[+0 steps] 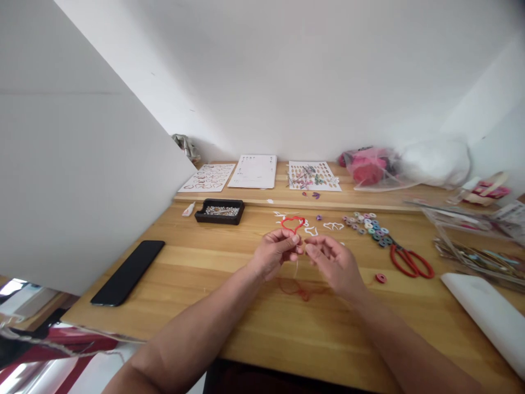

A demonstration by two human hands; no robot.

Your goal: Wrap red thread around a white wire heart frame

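Between the thumb and fingers of my left hand [281, 249] is a red heart-shaped outline [292, 218], its open loop standing above the fingertips. My right hand [330, 260] is just to the right, thumb and fingertips pinched together; what they hold is too small to make out. A short pale strand [297, 269] hangs below the left fingers. Loose red thread [302, 293] lies in tangles on the wooden table [197, 279] under both hands. White cut-out shapes [333, 225] lie behind them, and a red spool [380, 278] sits to the right.
Red-handled scissors [411, 261] lie right, beside many small thread bobbins [371, 227]. A black tray [220, 212] of beads and a black phone [128, 272] are left. Patterned sheets [253, 171] and plastic bags [430, 161] rest on the back ledge. A white object [486, 317] is far right.
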